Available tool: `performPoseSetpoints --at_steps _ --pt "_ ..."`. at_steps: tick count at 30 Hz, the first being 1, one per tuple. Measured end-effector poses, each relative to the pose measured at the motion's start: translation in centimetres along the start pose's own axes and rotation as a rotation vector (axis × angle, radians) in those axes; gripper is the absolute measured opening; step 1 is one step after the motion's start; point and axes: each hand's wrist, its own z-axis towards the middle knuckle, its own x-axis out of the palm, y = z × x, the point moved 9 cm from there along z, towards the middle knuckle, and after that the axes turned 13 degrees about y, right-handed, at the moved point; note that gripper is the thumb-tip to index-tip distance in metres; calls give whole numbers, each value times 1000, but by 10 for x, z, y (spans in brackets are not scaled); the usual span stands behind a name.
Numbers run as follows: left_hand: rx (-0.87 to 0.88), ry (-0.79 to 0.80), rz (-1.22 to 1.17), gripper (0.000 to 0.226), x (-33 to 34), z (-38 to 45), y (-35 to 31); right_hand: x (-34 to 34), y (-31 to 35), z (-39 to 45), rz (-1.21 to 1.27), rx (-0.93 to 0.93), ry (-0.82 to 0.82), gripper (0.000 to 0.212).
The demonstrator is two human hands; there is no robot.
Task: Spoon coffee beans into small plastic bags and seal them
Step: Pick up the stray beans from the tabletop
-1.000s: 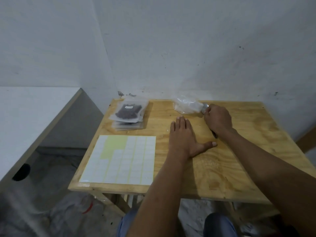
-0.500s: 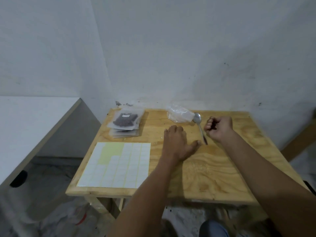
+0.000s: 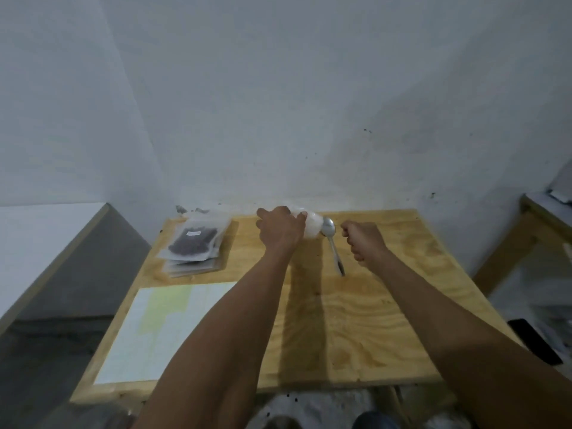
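Spoon (image 3: 331, 243) bowl toward wall, left hand (image 3: 280, 232) grasping clear bags (image 3: 311, 226) (crumpled), right hand (image 3: 363, 239) fisted empty

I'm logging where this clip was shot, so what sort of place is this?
Probably a bare home or small-workshop packing corner: a plain plywood table against a scuffed white wall, with stacked filled bags and a label sheet.

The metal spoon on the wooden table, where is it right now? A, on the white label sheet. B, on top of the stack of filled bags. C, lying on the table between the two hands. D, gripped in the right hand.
C: the metal spoon lies on the wooden table, between the left hand and the right hand, with neither holding it.
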Motion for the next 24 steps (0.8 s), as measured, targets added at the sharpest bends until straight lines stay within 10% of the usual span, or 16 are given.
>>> performPoseSetpoints --at_steps 12,24 --pt "340 -70 -294 40 -8 -33 -63 -52 11 -40 -390 -306 -105 34" --pt "661 383 -313 41 229 -196 -214 -311 -115 -205 -160 -97 -534 31"
